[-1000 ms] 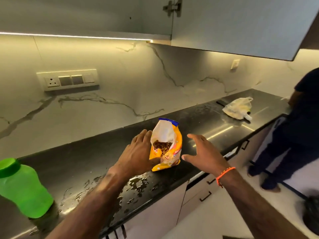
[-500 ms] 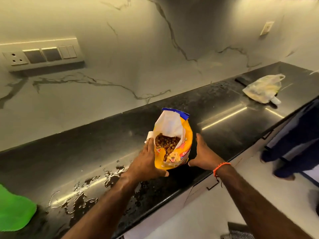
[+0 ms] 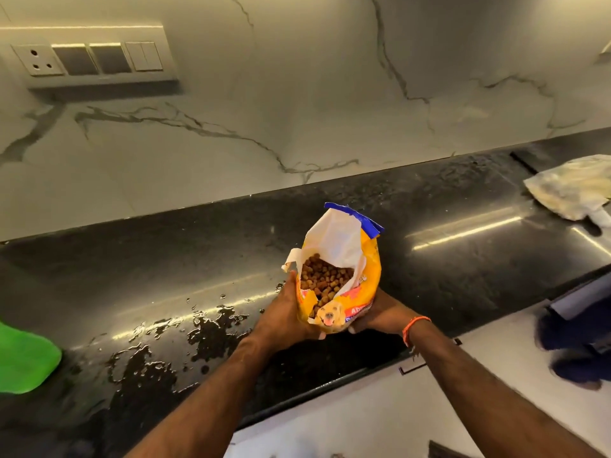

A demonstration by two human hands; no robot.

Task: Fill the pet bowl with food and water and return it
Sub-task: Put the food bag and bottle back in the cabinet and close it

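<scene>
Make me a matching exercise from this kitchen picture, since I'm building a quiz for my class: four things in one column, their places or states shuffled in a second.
Things:
1. food bag
2. green bottle
3. plastic bag
4. wall socket

Places or states:
A. far right of the counter, lying flat
B. on the marble wall, upper left
C. held open-topped between the left hand and the right hand
D. left edge of the picture, beside spilled water

Pairs: 1-C, 2-D, 3-A, 4-B
</scene>
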